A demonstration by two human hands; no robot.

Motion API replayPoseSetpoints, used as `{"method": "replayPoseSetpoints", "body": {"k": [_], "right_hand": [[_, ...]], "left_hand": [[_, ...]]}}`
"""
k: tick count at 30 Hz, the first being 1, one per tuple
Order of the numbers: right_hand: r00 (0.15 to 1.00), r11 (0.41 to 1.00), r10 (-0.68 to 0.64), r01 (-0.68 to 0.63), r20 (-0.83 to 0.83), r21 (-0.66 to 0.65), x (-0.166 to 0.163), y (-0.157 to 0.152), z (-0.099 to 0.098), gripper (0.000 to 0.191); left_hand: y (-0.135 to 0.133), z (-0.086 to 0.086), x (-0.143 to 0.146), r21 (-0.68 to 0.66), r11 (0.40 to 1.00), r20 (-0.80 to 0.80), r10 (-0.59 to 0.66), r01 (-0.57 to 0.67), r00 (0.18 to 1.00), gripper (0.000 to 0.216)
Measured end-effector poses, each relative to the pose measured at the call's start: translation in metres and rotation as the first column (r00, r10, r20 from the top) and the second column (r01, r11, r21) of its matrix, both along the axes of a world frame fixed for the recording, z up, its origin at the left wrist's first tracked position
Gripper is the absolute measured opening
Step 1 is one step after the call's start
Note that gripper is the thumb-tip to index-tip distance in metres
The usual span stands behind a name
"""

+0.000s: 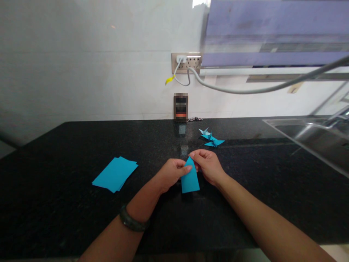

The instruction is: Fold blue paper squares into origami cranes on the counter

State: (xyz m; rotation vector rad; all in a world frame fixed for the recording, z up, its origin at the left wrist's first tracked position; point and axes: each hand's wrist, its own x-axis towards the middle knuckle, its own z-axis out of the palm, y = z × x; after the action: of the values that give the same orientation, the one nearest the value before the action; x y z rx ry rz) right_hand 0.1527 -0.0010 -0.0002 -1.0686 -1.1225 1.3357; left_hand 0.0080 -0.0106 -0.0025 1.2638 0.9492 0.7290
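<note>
A blue sheet of origami paper (190, 182), folded into a narrow piece with a pointed top, is held up over the dark counter between both hands. My left hand (174, 171) pinches it at the left side, thumb across its front. At the top tip, the thumb and fingers of my right hand (207, 163) grip the paper. Some of the fingers are hidden behind it. Beyond my right hand lie several folded blue paper cranes (214, 142) close together. To the left, a small stack of flat blue paper sheets (116, 174) rests on the counter.
A phone (181, 107) leans against the wall, a beaded string (195, 119) beside it. A power socket (186, 62) above holds a plug, and a grey cable (245, 91) runs right. The black counter (68, 214) meets a metal sink (321, 138) at right.
</note>
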Motion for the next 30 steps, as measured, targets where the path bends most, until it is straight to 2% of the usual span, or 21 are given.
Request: {"method": "replayPoseSetpoints", "body": {"k": [6,30], "right_hand": [[1.0,1.0,0.015,-0.015,0.004,0.001,-0.0003,-0.0007,0.0005,0.018],[0.999,0.999,0.044,-0.045,0.021,0.015,0.0006,-0.0007,0.0011,0.018]], "left_hand": [[0.0001,0.0001,0.0001,-0.017,0.999,-0.016,0.043,-0.044,0.999,0.031],[0.0002,0.0037,-0.0014,0.038,0.996,-0.143,0.091,-0.086,0.986,0.023]]}}
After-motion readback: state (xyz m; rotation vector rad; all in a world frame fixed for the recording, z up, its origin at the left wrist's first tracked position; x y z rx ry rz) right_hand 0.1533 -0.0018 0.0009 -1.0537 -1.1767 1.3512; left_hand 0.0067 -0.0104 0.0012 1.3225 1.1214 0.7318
